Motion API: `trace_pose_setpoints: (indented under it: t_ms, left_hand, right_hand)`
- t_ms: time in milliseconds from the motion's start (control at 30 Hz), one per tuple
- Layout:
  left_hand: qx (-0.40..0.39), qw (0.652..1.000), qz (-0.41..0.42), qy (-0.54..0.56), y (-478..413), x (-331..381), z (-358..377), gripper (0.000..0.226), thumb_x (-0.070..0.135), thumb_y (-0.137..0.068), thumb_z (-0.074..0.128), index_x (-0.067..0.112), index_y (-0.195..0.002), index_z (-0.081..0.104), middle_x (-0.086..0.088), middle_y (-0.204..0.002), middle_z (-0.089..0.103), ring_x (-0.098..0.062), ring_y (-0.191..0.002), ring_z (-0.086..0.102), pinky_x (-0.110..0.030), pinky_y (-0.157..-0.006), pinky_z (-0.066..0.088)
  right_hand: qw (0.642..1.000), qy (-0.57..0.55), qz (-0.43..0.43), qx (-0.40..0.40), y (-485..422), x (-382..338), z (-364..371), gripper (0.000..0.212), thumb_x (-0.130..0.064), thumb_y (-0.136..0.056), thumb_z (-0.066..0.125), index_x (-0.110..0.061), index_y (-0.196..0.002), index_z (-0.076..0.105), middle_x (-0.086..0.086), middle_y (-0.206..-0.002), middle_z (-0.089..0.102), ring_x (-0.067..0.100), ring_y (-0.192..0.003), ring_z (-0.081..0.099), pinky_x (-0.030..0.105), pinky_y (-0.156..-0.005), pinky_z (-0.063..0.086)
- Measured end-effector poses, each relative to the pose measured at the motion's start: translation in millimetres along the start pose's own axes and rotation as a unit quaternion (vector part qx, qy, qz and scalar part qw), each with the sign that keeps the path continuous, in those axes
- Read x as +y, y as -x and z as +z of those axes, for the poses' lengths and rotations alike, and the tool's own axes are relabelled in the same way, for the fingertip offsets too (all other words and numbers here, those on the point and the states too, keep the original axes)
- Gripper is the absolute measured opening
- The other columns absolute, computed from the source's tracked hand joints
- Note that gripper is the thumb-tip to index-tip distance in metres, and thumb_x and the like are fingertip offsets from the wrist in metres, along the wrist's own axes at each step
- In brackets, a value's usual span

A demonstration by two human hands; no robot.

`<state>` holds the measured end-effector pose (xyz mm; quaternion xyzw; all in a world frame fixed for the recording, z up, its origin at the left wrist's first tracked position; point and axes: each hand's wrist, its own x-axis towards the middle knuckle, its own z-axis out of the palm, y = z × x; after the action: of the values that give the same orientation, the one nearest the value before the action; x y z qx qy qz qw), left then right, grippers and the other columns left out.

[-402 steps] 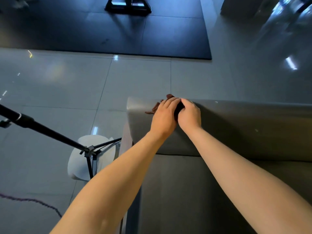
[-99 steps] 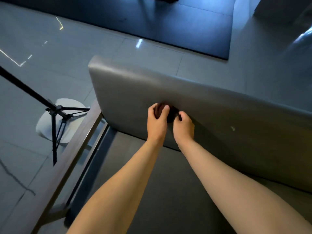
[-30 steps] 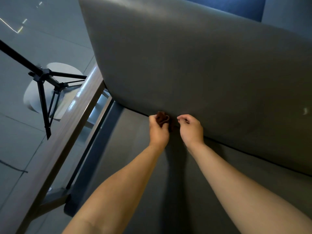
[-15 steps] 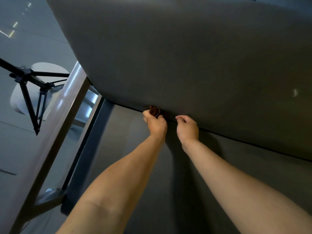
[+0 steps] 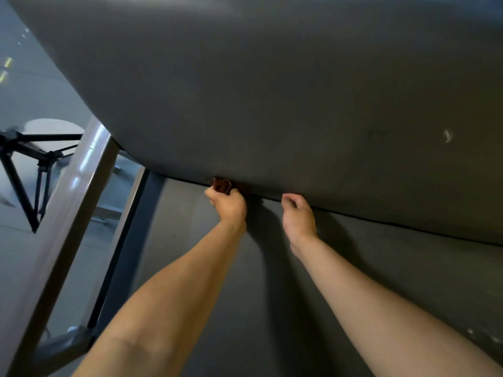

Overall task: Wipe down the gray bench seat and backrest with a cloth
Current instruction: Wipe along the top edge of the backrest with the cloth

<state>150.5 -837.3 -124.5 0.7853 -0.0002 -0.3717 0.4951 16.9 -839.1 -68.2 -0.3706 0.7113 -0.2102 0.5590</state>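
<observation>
Where backrest [image 5: 272, 91] meets seat [image 5: 408, 268], left hand [image 5: 230, 206] grips bunched cloth [image 5: 221, 184]

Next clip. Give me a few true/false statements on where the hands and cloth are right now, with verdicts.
1. The left hand grips the cloth. True.
2. The cloth is at the top edge of the backrest. False: it is at the seam where the backrest meets the seat.
3. The right hand also holds the cloth. False: it is apart from the cloth, fingers loosely curled, holding nothing.
4. A tripod stands on the floor to the left of the bench. True.
5. A pale mark shows on the backrest. True.
</observation>
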Motion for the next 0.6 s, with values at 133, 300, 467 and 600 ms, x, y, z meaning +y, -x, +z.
trace_pose_setpoints:
  t_ms: [133, 300, 467, 600]
  left_hand:
    - [-0.109, 0.994, -0.018, -0.014, 36.5, -9.9, 17.8, 0.036, 0.002, -0.092, 0.054, 0.022, -0.117, 0.037, -0.012, -0.122, 0.056, -0.025, -0.107, 0.060, -0.046, -0.101, 0.052]
    - [-0.263, 0.964, -0.023, -0.020, 77.0, 4.0, 6.6, 0.033, 0.005, -0.095, 0.062, 0.017, -0.122, 0.046, -0.007, -0.110, 0.066, -0.020, -0.103, 0.067, -0.035, -0.089, 0.058]
    - [-0.404, 0.899, 0.104, -0.136, 95.8, 40.5, -29.4, 0.040, 0.009, -0.094, 0.064, 0.024, -0.130, 0.054, -0.001, -0.124, 0.062, -0.006, -0.112, 0.060, -0.016, -0.090, 0.050]
    - [-0.249, 0.900, 0.296, -0.203, 77.0, 73.3, -61.1, 0.069, 0.019, -0.095, 0.067, 0.036, -0.152, 0.033, 0.006, -0.158, 0.017, -0.004, -0.140, 0.035, -0.023, -0.113, 0.038]
  right_hand:
    - [0.998, -0.027, 0.025, -0.042, 3.5, 0.0, -2.9, 0.026, -0.034, -0.105, 0.052, -0.027, -0.129, 0.058, -0.005, -0.125, 0.058, 0.014, -0.113, 0.053, 0.030, -0.090, 0.040]
    - [0.985, -0.148, 0.074, -0.053, 20.0, -9.6, -13.8, 0.027, -0.041, -0.100, 0.060, -0.030, -0.125, 0.055, 0.000, -0.123, 0.061, 0.012, -0.104, 0.060, 0.031, -0.083, 0.049]
    - [0.973, -0.214, 0.085, 0.008, 42.9, -27.2, -6.8, 0.025, -0.021, -0.098, 0.066, -0.027, -0.121, 0.056, 0.005, -0.121, 0.063, 0.021, -0.108, 0.064, 0.032, -0.080, 0.058]
    - [0.985, -0.134, -0.056, 0.091, 67.1, -66.4, 3.9, 0.014, -0.016, -0.098, 0.065, -0.023, -0.108, 0.058, 0.000, -0.112, 0.062, 0.018, -0.108, 0.062, 0.026, -0.085, 0.050]
